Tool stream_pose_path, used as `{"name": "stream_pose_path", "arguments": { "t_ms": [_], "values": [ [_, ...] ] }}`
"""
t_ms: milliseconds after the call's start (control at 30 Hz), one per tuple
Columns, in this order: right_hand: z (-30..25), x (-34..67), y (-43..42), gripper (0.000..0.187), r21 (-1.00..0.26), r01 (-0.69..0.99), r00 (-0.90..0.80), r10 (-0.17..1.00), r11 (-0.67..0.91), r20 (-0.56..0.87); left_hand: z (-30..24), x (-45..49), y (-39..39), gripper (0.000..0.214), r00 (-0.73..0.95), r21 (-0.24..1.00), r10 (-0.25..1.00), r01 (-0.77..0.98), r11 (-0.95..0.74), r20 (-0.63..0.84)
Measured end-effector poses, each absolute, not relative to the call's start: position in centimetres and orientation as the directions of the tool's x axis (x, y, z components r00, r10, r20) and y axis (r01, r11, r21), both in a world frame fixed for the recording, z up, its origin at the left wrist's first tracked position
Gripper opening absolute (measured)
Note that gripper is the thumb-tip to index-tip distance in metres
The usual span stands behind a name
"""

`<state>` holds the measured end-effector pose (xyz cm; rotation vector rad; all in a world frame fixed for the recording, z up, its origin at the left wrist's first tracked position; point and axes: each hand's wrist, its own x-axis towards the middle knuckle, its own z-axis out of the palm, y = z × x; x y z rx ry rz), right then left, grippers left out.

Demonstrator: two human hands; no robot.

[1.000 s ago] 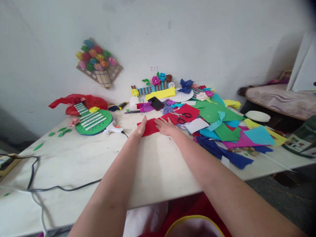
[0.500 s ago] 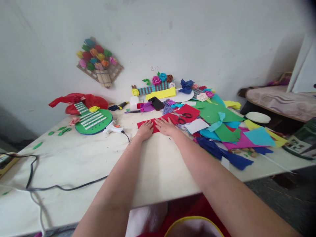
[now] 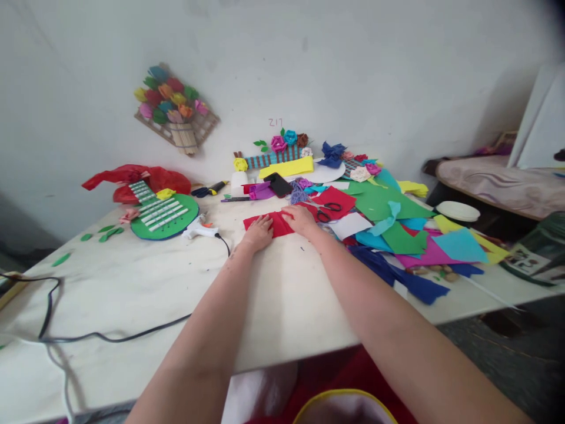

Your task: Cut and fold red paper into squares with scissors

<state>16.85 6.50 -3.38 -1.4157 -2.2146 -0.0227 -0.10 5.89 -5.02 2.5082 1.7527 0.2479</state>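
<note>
A folded strip of red crepe paper (image 3: 279,225) lies flat on the table under both my hands. My left hand (image 3: 259,234) rests on its left part, open, with the fingers stretched over the paper. On the strip's right part lies my right hand (image 3: 302,222), palm down and open, its fingers a little bent. Just beyond that hand, scissors (image 3: 330,207) with black handles lie on another red sheet (image 3: 342,198). A white piece of paper (image 3: 351,225) is to their right.
To the left are a white glue gun (image 3: 200,228) with a black cord and a green paper guitar (image 3: 176,221). A black phone (image 3: 278,185) lies behind my hands. Coloured paper scraps (image 3: 391,203) pile up at the right, near a large green jar (image 3: 541,250).
My right hand has drawn its fingers closer together and shifted slightly right, baring more of the red paper between the hands. My left hand stays on the paper. The view has turned slightly.
</note>
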Motion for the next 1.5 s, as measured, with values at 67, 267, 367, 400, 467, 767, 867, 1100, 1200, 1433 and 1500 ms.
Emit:
{"name": "stream_pose_path", "arguments": {
  "t_ms": [67,267,367,400,467,767,867,1100,1200,1433,1500],
  "values": [
    [-3.1,17.0,6.1,0.036,-0.258,0.843,-0.324,0.828,0.473,0.458,-5.1,-0.1,6.0,0.053,0.340,0.147,0.935,0.924,-0.352,0.101],
    [-2.9,16.3,5.8,0.033,-0.313,0.763,-0.398,0.792,0.566,0.462,-4.8,-0.1,5.8,0.052,0.342,0.163,0.934,0.921,-0.355,0.104],
    [-3.2,15.9,5.9,0.037,-0.305,0.724,-0.455,0.761,0.619,0.463,-4.6,0.0,5.5,0.052,0.340,0.167,0.934,0.920,-0.354,0.107],
    [-3.3,15.8,5.9,0.037,-0.293,0.718,-0.475,0.752,0.631,0.457,-4.5,0.1,5.4,0.051,0.335,0.169,0.936,0.922,-0.349,0.108],
    [-3.4,15.7,5.8,0.035,-0.262,0.717,-0.518,0.745,0.646,0.420,-4.4,0.1,5.3,0.051,0.310,0.186,0.944,0.927,-0.327,0.114],
    [-2.6,16.0,4.8,0.035,-0.193,0.731,-0.609,0.753,0.655,0.248,-3.8,-0.4,4.9,0.056,0.172,0.567,0.983,0.803,-0.181,0.069],
    [-2.2,16.0,4.5,0.035,-0.189,0.739,-0.612,0.761,0.647,0.213,-3.6,-1.0,5.0,0.055,0.118,0.725,0.992,0.679,-0.119,0.052],
    [-2.1,16.1,4.4,0.025,-0.225,0.661,-0.670,0.699,0.715,0.252,-3.6,-2.6,5.2,0.036,0.224,0.863,0.962,0.445,-0.241,0.154],
    [-2.2,16.0,4.4,0.022,-0.218,0.624,-0.694,0.661,0.750,0.285,-4.0,-3.2,5.4,0.035,0.250,0.887,0.945,0.357,-0.293,0.212],
    [-2.5,15.9,4.9,0.017,-0.163,0.615,-0.719,0.633,0.772,0.286,-4.3,-3.6,5.7,0.031,0.246,0.911,0.946,0.301,-0.283,0.212],
    [-2.4,15.8,4.9,0.017,-0.151,0.627,-0.711,0.641,0.764,0.288,-4.1,-3.4,5.5,0.030,0.245,0.909,0.952,0.329,-0.257,0.181]
  ]
}}
